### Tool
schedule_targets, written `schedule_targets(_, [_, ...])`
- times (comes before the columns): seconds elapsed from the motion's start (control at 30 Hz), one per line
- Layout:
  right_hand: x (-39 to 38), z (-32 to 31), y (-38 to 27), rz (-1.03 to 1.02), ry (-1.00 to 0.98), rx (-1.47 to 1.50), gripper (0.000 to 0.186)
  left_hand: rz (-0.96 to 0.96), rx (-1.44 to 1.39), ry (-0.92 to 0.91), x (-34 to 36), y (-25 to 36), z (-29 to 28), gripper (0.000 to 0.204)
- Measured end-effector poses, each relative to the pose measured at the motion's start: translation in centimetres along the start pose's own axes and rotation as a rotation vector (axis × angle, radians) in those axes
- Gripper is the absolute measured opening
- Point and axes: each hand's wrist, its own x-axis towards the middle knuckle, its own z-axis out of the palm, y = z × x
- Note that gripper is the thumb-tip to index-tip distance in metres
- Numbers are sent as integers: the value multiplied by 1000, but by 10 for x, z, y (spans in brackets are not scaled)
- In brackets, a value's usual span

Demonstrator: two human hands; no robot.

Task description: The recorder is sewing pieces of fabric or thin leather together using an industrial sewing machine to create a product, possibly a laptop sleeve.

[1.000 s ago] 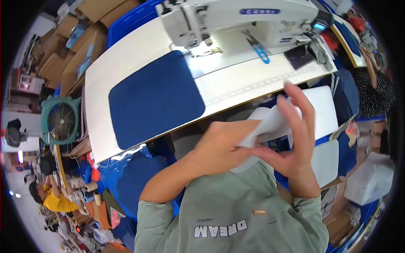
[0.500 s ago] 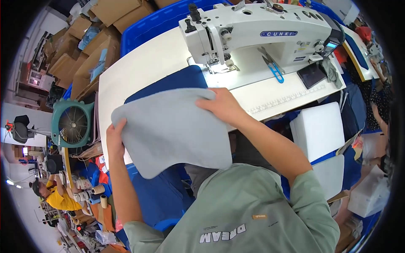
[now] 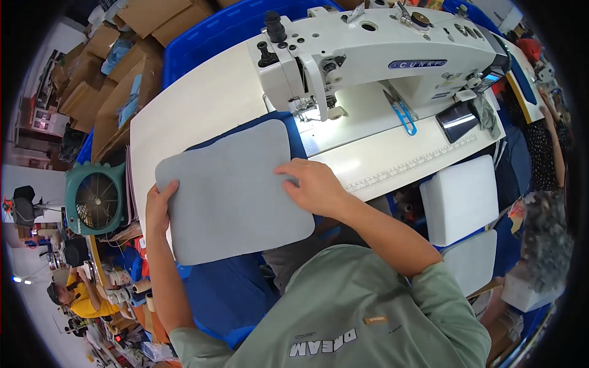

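Fingers (image 3: 169, 188) of the left hand (image 3: 158, 208) grip the left edge of the grey sheet (image 3: 233, 190), thumb on top and the rest hidden beneath. Right-hand thumb and forefinger sit apart on its face near the right edge; whether the right hand (image 3: 316, 187) pinches it, I cannot tell. This sheet lies over the blue sheet (image 3: 297, 138), which shows along the far and right edges, the 2 spread across the front of the white table (image 3: 202, 92). Blue's far corner is just beside the needle area of the machine (image 3: 368, 46). Right of that lie 1 blue-handled snips (image 3: 402, 112) and 1 phone (image 3: 457, 121).
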Motion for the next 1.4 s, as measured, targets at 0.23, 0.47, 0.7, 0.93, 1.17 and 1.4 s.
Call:
schedule_targets(0.23, [-20,4,6,119,130,91,28,49,-12,25,14,-35,10,39])
schedule_targets(0.47, [-38,2,21,66,141,84,23,105,-195,78,-51,-93,-19,48])
schedule_targets(0.7, [-52,-18,18,159,230,31,19,176,-9,81,-20,-32,35,56])
schedule_targets(0.93, [-61,-33,12,194,59,-14,16,258,192,248,-12,-53,40,47])
schedule_targets(1.17, [-51,-34,32,135,127,173,17,346,213,298,1,-67,35,49])
schedule_targets(1.4, [-58,-32,7,190,49,62,18,376,310,359,11,-79,26,50])
